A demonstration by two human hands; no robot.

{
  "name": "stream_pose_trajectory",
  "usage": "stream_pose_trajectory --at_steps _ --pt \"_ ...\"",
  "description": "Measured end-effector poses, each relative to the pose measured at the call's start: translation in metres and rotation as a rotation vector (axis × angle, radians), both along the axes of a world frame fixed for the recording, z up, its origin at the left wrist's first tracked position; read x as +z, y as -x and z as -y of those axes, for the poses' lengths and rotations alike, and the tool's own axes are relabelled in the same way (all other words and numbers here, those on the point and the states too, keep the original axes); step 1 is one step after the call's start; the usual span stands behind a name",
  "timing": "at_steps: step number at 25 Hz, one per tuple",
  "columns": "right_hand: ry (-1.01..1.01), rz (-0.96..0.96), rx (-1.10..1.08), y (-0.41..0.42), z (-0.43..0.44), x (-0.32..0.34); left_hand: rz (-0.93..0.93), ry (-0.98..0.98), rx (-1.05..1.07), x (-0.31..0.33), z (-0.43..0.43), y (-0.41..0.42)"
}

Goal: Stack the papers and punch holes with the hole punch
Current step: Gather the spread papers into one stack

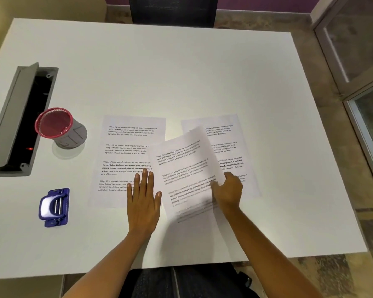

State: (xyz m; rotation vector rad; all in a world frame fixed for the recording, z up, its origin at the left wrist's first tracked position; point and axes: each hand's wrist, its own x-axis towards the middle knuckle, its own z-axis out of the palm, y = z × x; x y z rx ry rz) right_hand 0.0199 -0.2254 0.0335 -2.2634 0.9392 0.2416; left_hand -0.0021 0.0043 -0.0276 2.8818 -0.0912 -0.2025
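Three printed sheets lie on the white table (181, 72). The left sheet (127, 151) is flat, and my left hand (143, 203) rests palm down on its lower right corner with fingers spread. My right hand (227, 192) grips the right edge of the middle sheet (185, 171), which is tilted, lifted and blurred, overlapping the other two. The right sheet (230, 151) lies flat beneath it. A blue hole punch (54, 207) sits near the table's front left, apart from both hands.
A red mesh pen cup (59, 127) stands left of the papers. An open grey cable tray (19, 121) is sunk into the table's left side. A dark chair (172, 9) stands at the far edge.
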Motion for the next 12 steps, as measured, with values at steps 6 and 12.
stream_pose_trajectory --at_steps 6,12 --pt "0.125 0.021 -0.170 -0.026 0.044 0.005 -0.009 0.010 0.002 0.000 0.000 0.000" --pt "0.230 -0.117 -0.144 -0.038 0.064 -0.001 -0.025 -0.003 0.002 0.002 0.000 0.000"
